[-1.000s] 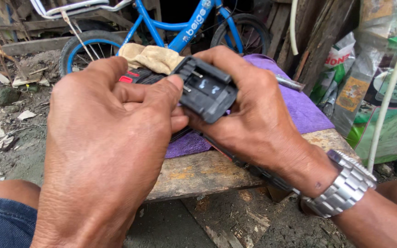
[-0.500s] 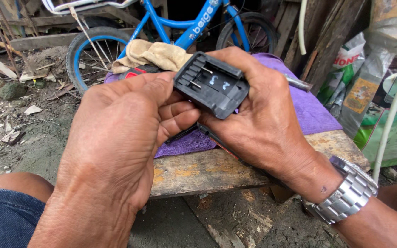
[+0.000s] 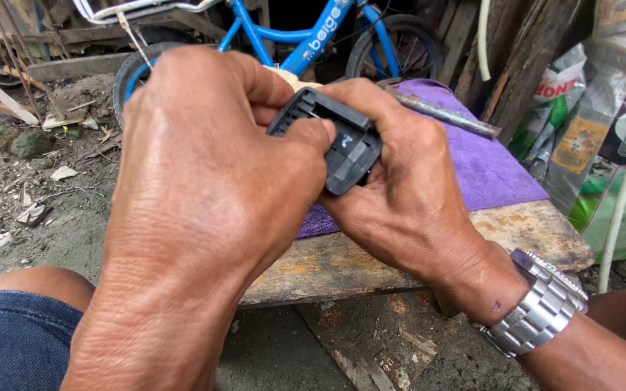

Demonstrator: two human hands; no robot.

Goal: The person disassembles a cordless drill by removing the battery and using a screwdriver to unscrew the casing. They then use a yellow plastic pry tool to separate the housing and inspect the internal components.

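- Head view: a small black plastic block with grey ribbed slots (image 3: 342,148) is held up between both hands, above the purple cloth (image 3: 487,170) spread over a worn wooden board (image 3: 523,232).
- The block is cradled by the right hand (image 3: 407,195), whose fingers are curled round its far and lower edges and pressed against its casing; a steel link watch (image 3: 537,311) is worn on that wrist.
- The left hand (image 3: 204,188) is laid across the near side, its fingers bunched together and its thumb tip (image 3: 313,137) pressed on the block's upper face.
- The block's long axis is tilted, running from upper left down to lower right, so the slotted face is turned toward the right hand's palm side.
- Of the two hands, the right is wrapped further around the block; only an edge is touched by the left.
- Behind the hands, a blue bicycle (image 3: 313,43) and a grey metal rod (image 3: 447,116) are seen.
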